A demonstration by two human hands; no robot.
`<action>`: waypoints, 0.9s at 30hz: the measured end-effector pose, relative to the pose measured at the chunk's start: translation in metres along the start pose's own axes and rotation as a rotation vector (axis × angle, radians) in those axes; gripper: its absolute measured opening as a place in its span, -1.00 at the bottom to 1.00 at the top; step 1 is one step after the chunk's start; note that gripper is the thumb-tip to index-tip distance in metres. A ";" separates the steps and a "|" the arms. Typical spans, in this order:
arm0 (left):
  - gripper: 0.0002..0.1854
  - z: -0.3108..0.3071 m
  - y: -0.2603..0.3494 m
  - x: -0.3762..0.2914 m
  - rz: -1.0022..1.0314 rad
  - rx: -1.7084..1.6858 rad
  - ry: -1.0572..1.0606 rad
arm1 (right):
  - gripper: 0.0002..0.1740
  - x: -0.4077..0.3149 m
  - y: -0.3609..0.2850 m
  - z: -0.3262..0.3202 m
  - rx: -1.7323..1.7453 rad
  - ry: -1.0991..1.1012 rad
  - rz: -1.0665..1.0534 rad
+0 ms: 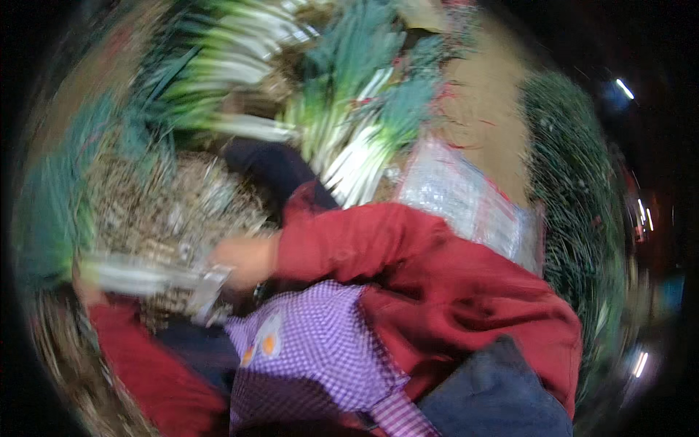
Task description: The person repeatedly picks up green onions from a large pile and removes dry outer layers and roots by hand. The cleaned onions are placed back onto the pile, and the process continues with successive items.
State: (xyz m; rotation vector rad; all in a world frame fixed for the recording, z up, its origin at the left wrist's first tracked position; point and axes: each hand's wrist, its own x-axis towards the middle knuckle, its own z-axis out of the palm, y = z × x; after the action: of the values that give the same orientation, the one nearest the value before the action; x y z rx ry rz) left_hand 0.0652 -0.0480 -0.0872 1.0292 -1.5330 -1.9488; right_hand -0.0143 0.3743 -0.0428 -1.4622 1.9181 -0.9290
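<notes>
Long green onions [144,277] stretch level across my front, white shanks to the right and leaves to the left. My left hand [90,289], at the far left, grips them where white turns to green. At their root end is my right hand [246,261], its fingers closed on the pale stalks and smeared by motion blur. Pale strips [210,292], perhaps loose skins, hang just below those fingers. Under the onions spreads a heap of dry trimmings [169,202]. A purple checked apron [322,338] covers my lap between two red sleeves.
Bundles of long green onions [235,60] lie ahead, with more white-stemmed onions [357,164] beyond my dark-clad leg [278,169]. A woven plastic sack [464,202] rests to the right. Farther right, a dark green leafy pile [568,175] borders tan ground [486,109].
</notes>
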 end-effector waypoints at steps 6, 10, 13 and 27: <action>-0.65 -0.036 0.026 -0.008 0.036 -0.362 0.355 | -0.84 -0.131 -0.031 -0.073 0.455 -0.198 0.033; -0.70 -0.164 0.001 -0.001 0.136 -0.726 -0.170 | -0.77 -0.081 -0.007 -0.078 0.589 -0.030 0.306; -0.72 -0.006 0.036 -0.037 0.140 -0.595 0.160 | -0.30 -0.009 0.035 -0.061 -0.387 -0.247 0.089; -0.72 -0.084 0.004 0.006 0.095 -0.765 0.067 | -0.64 -0.045 0.008 -0.038 1.061 -0.504 0.301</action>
State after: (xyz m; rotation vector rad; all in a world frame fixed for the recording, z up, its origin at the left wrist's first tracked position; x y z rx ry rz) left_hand 0.1270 -0.1057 -0.0933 0.6537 -0.6609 -2.1239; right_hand -0.0360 0.4263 -0.0251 -0.6443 0.9433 -1.0450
